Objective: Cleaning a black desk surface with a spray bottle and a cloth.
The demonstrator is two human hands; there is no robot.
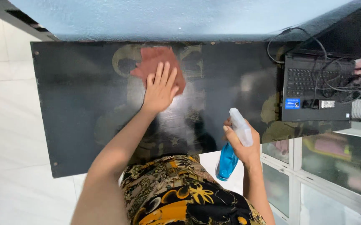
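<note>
Left hand (160, 88), fingers spread flat, presses a reddish cloth (157, 62) near the black table's (72, 108) far edge; right hand (243, 143) grips a blue spray bottle (229, 156) at the near edge.

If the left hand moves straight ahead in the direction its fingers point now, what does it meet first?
The left hand lies flat on the reddish cloth, fingers toward the blue wall. Past the cloth only bare black tabletop shows, so probably the wall.
</note>
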